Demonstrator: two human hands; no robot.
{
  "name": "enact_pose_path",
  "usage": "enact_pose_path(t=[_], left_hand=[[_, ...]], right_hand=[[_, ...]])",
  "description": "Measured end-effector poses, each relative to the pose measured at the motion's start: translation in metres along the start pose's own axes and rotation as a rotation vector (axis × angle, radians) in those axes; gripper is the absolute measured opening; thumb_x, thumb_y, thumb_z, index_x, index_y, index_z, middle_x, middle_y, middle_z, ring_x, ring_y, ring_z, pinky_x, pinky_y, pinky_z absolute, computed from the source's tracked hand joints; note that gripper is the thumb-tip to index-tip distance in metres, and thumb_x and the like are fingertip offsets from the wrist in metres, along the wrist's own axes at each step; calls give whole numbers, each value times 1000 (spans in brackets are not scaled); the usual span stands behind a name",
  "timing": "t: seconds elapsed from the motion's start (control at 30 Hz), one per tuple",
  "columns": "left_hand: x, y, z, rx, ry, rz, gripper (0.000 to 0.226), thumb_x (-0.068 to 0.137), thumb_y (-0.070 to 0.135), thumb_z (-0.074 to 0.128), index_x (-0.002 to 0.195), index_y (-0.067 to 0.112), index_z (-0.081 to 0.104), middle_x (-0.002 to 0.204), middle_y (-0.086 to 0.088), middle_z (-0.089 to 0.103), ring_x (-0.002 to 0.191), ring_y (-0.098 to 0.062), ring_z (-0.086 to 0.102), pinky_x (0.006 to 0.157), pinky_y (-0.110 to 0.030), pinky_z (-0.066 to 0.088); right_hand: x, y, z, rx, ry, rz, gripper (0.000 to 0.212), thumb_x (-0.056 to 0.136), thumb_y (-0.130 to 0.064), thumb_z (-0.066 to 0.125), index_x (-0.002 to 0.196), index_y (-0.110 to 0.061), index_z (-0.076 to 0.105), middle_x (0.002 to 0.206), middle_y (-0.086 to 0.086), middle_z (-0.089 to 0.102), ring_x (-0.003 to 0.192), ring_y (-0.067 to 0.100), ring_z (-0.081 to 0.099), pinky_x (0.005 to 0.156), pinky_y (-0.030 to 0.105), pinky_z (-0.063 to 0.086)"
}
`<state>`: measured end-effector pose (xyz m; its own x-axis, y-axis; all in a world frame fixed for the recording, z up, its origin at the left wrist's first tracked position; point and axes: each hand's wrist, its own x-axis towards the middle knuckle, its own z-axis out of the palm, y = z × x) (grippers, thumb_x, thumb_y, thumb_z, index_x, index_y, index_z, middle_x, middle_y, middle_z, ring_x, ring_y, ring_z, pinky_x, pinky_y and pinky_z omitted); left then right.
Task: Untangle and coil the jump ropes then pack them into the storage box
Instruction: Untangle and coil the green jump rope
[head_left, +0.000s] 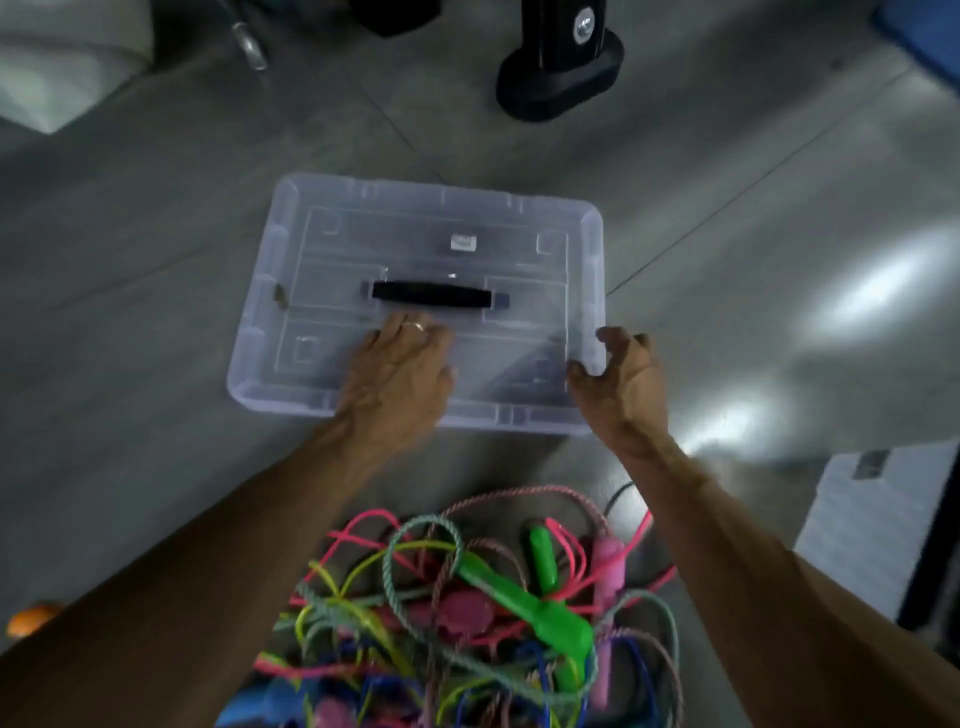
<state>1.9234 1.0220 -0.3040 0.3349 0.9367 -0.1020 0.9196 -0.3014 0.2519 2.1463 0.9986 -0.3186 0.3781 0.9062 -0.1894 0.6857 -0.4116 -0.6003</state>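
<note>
A clear plastic storage box (322, 249) lies on the grey floor with its lid on; the lid has a black handle (432, 294) in the middle. My left hand (400, 374) rests flat on the lid just in front of the handle, fingers fairly straight. My right hand (623, 379) is at the box's near right corner, thumb touching the lid's edge and fingers curved around the corner. A tangled pile of jump ropes (467, 613) in pink, green, yellow, blue and braided cord lies close in front of me, with a green handle (524, 608) and pink handle (608, 571) showing.
A black stand base (558, 78) sits on the floor beyond the box. A white block (878, 525) is at the right, a pale object (57, 62) at the far left corner, and an orange ball (31, 618) at the near left edge.
</note>
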Motion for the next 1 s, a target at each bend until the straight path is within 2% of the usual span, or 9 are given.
enact_pose_path(t=[0.23,0.33,0.43,0.53,0.63,0.73,0.83,0.9,1.0], left_hand=[[-181,28,25,-55,-159,293,34,79,35,46,104,19,62,107,-1,62,102,-24,56,88,-37,44],[-192,36,44,-33,-154,320,42,78,38,46,113,21,61,111,2,63,107,-21,53,92,-36,38],[-181,45,59,23,-143,386,49,72,45,55,114,20,63,110,5,64,108,-21,52,94,-38,32],[-165,52,55,34,-93,406,37,75,47,55,103,24,62,102,6,65,100,-22,57,83,-38,33],[-153,54,22,51,-24,388,25,81,42,47,91,22,58,82,4,64,80,-22,58,72,-36,38],[-159,44,-20,101,-12,308,20,79,35,56,91,19,54,73,0,61,72,-27,61,73,-38,38],[-182,40,-84,95,-76,79,26,86,36,52,103,17,57,91,-6,68,88,-32,65,81,-38,46],[-205,38,-126,38,-161,61,32,90,35,50,120,23,46,104,-7,67,99,-33,62,81,-36,46],[-243,37,-176,-116,-351,10,43,86,34,55,125,31,37,92,2,62,93,-27,62,71,-30,43]], right_hand=[[-158,28,-13,-326,-392,-441,30,74,-43,49,81,-18,64,83,3,63,81,28,60,73,32,50],[-182,39,-12,-557,-543,-496,35,67,-51,51,84,-23,64,93,0,63,91,27,59,80,36,44],[-181,43,-9,-587,-512,-544,32,66,-46,48,86,-25,63,95,-6,62,99,23,58,87,37,37],[-174,30,-22,-433,-464,-502,45,66,-50,38,96,-30,64,93,-6,66,97,20,60,83,32,42],[-162,13,-52,-229,-447,-364,31,70,-28,66,100,-26,63,88,-1,68,83,19,63,70,24,41],[-151,-6,-88,-28,-434,-250,21,71,-7,73,74,-26,63,68,-4,60,60,10,54,58,25,38],[-155,-37,-124,448,-510,28,24,78,9,65,67,-11,67,58,5,63,49,13,58,51,26,46],[-172,-62,-145,515,-612,-24,14,83,2,63,73,-7,67,56,7,61,46,13,57,50,22,42],[-206,-107,-163,426,-690,-233,17,90,-8,59,75,-13,66,45,-4,52,36,6,43,39,16,32]])
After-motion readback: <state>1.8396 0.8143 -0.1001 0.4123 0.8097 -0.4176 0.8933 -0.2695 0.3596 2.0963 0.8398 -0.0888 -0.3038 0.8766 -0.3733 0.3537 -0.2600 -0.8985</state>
